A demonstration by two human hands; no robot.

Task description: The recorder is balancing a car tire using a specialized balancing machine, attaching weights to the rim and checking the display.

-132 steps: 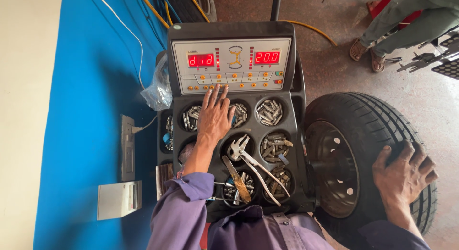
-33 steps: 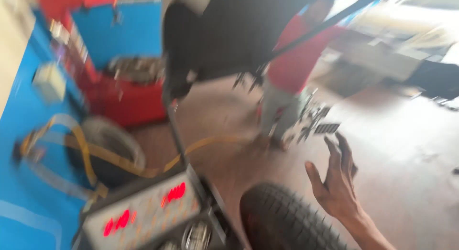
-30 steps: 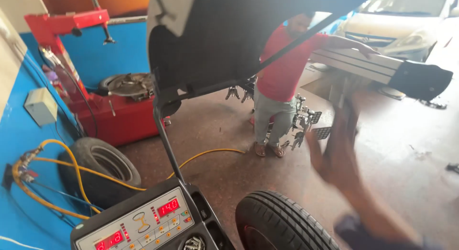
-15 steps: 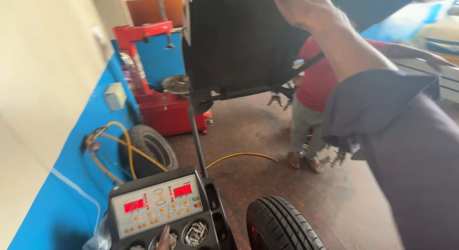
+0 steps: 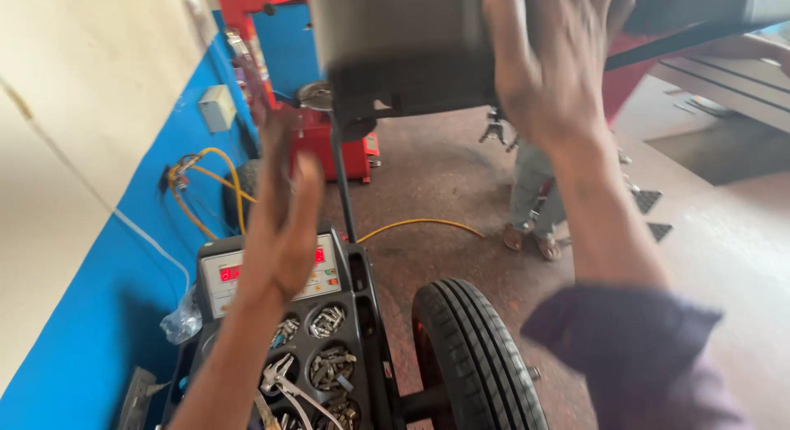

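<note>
My right hand [image 5: 543,76] is raised overhead and lies on the front of a dark hood [image 5: 403,43] that hangs above the machine; its fingers run past the top of the frame. My left hand [image 5: 284,224] is lifted in front of the balancer's control panel [image 5: 220,275], open, holding nothing. Below stands a black tyre [image 5: 477,356] mounted on the machine. The tray [image 5: 362,315] under the panel holds round cups of metal weights [image 5: 329,368] and a pair of pliers [image 5: 288,382].
Another person's legs [image 5: 527,199] stand on the brown floor behind. A red machine [image 5: 325,146] is at the back by the blue wall, with a tyre [image 5: 234,191] and yellow hoses [image 5: 206,171]. A yellow hose [image 5: 428,224] crosses the floor. A plastic bag [image 5: 183,323] hangs left of the panel.
My view has tipped down from the workshop to the machine. My right hand went up from the tyre to the hood, and my left hand rose from the tray in front of the panel.
</note>
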